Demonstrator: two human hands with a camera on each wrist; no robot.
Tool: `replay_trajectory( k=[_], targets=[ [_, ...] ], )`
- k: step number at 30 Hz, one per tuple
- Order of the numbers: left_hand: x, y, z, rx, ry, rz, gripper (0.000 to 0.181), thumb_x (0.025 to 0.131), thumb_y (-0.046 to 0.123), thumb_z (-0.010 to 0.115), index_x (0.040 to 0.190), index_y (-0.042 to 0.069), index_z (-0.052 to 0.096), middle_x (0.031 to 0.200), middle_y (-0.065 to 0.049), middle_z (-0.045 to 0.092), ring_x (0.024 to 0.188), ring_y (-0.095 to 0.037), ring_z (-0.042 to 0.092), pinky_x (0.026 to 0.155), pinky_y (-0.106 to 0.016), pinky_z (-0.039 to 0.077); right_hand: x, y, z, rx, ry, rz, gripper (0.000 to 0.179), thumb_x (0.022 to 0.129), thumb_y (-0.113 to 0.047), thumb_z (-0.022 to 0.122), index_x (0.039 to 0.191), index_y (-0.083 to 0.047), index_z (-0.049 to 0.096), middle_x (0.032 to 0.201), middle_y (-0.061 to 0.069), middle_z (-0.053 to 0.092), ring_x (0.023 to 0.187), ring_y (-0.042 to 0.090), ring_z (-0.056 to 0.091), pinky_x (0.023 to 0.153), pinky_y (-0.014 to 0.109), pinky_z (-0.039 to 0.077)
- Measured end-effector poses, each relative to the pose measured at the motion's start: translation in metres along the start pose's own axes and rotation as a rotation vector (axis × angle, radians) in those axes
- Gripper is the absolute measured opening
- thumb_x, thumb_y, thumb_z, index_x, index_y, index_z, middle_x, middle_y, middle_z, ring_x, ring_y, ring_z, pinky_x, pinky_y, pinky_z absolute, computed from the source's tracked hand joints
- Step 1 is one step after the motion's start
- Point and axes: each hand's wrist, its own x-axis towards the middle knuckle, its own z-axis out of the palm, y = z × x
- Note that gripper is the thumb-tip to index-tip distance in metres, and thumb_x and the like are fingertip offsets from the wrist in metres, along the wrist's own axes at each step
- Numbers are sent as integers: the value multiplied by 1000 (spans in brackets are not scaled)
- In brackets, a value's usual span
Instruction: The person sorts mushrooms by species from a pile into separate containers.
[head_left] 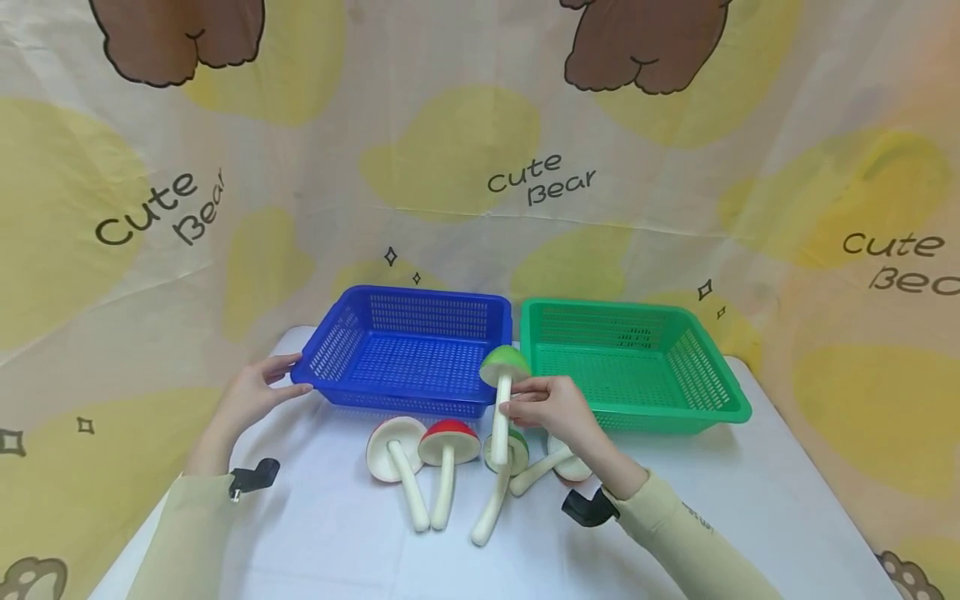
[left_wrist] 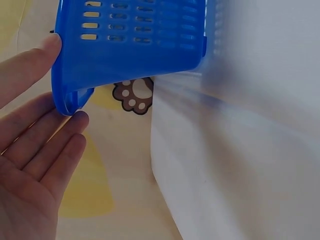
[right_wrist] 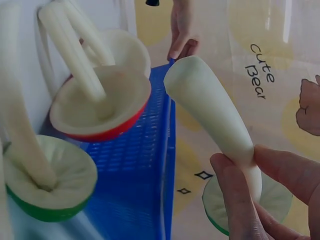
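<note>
Pinching the green-capped, white-stemmed toy mushroom [head_left: 501, 392] lightly by its stem, the right hand [head_left: 558, 408] should lift clear of the blue, slotted plastic basket [head_left: 420, 362], whose rim the left hand [head_left: 251, 396] grips.

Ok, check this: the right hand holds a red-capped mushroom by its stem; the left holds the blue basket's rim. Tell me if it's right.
The cap isn't red: the head view shows the right hand holding a green-capped mushroom by its stem; the left hand does hold the blue basket's rim.
</note>
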Motion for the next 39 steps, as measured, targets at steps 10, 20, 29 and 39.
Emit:
replay_trajectory(
  k=[10, 20, 29, 39],
  targets=[
    [4, -2, -3, 13, -9, -14, 65, 80, 36, 75, 129, -2, 55, 129, -25, 57, 116, -49, 53, 96, -58, 45, 23, -21, 7, -16, -5, -23, 39, 77, -13, 78, 111, 2, 66, 92, 15, 73, 80, 25, 72, 71, 33, 61],
    [4, 2, -4, 2, -5, -7, 63, 80, 32, 76, 128, -2, 56, 127, -25, 58, 115, -48, 54, 96, -57, 45, 48, -32, 15, 18, -4, -15, 39, 76, -12, 78, 111, 2, 66, 96, 17, 73, 82, 23, 73, 79, 38, 59],
    [5, 1, -3, 10, -9, -18, 63, 80, 34, 76, 128, -2, 56, 127, -24, 58, 115, -48, 54, 96, -57, 46, 78, -43, 21, 8, 6, 34, 39, 77, -15, 79, 110, 2, 67, 103, 19, 71, 85, 23, 72, 79, 37, 59],
    [4, 2, -3, 10, -4, -5, 61, 81, 32, 76, 127, -3, 56, 126, -26, 59, 114, -49, 54, 95, -58, 45, 105, -47, 30, -37, 27, 28, 39, 78, -15, 78, 111, 2, 68, 104, 18, 71, 84, 23, 72, 69, 29, 61]
  ],
)
